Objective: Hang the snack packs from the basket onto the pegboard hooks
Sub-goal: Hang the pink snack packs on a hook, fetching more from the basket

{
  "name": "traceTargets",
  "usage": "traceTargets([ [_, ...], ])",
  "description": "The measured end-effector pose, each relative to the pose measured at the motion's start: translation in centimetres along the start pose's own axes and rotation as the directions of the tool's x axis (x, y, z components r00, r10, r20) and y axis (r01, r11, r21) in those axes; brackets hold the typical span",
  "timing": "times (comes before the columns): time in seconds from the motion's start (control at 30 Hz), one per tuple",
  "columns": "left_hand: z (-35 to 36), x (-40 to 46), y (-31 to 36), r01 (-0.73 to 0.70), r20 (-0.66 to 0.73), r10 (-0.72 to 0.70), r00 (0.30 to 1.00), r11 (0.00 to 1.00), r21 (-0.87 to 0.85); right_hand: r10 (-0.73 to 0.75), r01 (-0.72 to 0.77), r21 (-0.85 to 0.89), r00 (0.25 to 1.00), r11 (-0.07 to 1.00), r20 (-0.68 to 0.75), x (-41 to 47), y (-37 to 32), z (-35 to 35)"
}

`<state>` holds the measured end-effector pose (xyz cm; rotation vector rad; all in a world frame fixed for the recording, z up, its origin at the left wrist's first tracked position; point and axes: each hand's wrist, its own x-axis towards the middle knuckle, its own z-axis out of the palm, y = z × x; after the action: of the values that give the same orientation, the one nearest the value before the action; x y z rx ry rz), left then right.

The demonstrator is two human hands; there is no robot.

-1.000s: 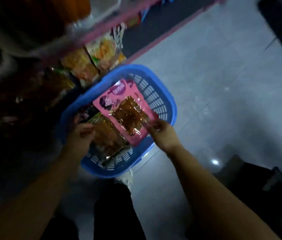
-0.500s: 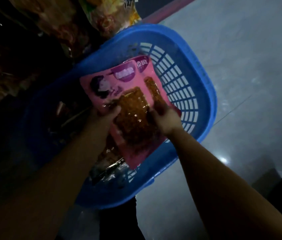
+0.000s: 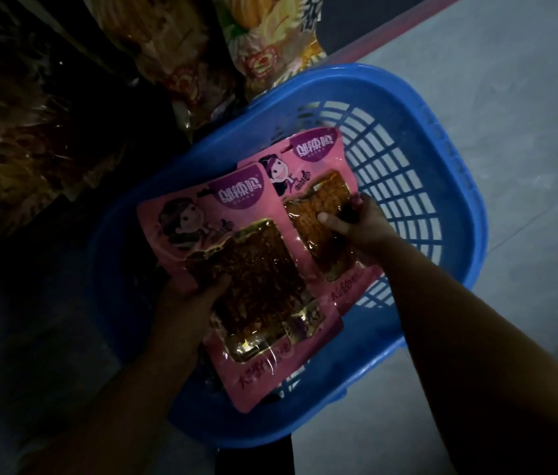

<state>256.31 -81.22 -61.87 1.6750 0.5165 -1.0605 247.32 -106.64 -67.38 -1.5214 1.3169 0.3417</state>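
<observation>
A blue plastic basket point(image 3: 442, 138) stands on the floor below me. Over it I hold two pink snack packs with clear windows showing brown strips. My left hand point(image 3: 190, 299) grips the nearer pink pack point(image 3: 233, 255) at its left edge, thumb on the window. My right hand point(image 3: 356, 224) grips the second pink pack point(image 3: 318, 166), which lies partly under the first, to its right. Dark packs at the basket's bottom are mostly hidden under the two pink ones. No pegboard hooks show in the view.
Hanging snack bags fill the dark shelving at upper left, among them a yellow and orange bag point(image 3: 270, 39). Grey tiled floor point(image 3: 510, 80) lies to the right. My dark trouser leg point(image 3: 253, 461) is below the basket.
The view has closed in on the basket. The two pink packs have slid apart: the left hand now holds one, the right hand the other.
</observation>
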Motion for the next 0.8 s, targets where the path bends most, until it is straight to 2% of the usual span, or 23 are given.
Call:
traceTargets([
  [0.1, -0.4, 0.0, -0.4, -0.019, 0.026, 0.019, 0.999, 1.0, -0.014, -0.064, 0.021, -0.386, 0.993, 0.922, -0.099, 0.5, 0.2, -0.2],
  [0.13, -0.4, 0.0, -0.4, -0.028, 0.036, 0.029, 0.999, 0.999, -0.023, -0.077, 0.029, -0.4, 0.992, 0.916, -0.104, 0.5, 0.1, -0.2],
  [0.23, -0.4, 0.0, -0.1, -0.037, 0.042, 0.039, 0.998, 0.998, -0.048, -0.056, 0.049, -0.146, 0.997, 0.988, -0.047, -0.3, -0.7, -0.2],
  [0.37, -0.8, -1.1, 0.4, -0.004, 0.049, 0.007, 0.999, 0.998, -0.059, -0.083, 0.078, 0.114, 0.996, 0.99, 0.039, -3.5, -2.3, -2.5],
  [0.43, -1.1, -2.8, 1.3, -0.013, 0.026, 0.015, 1.0, 0.997, -0.072, -0.158, 0.156, 0.092, 0.987, 0.983, 0.01, -6.0, -3.4, -3.8],
  [0.53, -1.5, -5.9, 3.3, -0.057, -0.002, 0.057, 0.998, 0.996, -0.068, -0.298, 0.293, -0.108, 0.954, 0.95, -0.035, -10.9, -5.7, -4.4],
  [0.6, -1.9, -8.6, 5.3, -0.073, -0.004, 0.073, 0.997, 0.995, -0.073, -0.343, 0.328, -0.161, 0.936, 0.931, -0.074, -14.7, -7.3, -4.8],
  [0.8, -5.7, -20.4, 12.8, -0.268, 0.056, 0.269, 0.961, 0.963, -0.034, -0.341, 0.346, 0.027, 0.933, 0.938, -0.115, -28.9, -13.5, -6.0],
])
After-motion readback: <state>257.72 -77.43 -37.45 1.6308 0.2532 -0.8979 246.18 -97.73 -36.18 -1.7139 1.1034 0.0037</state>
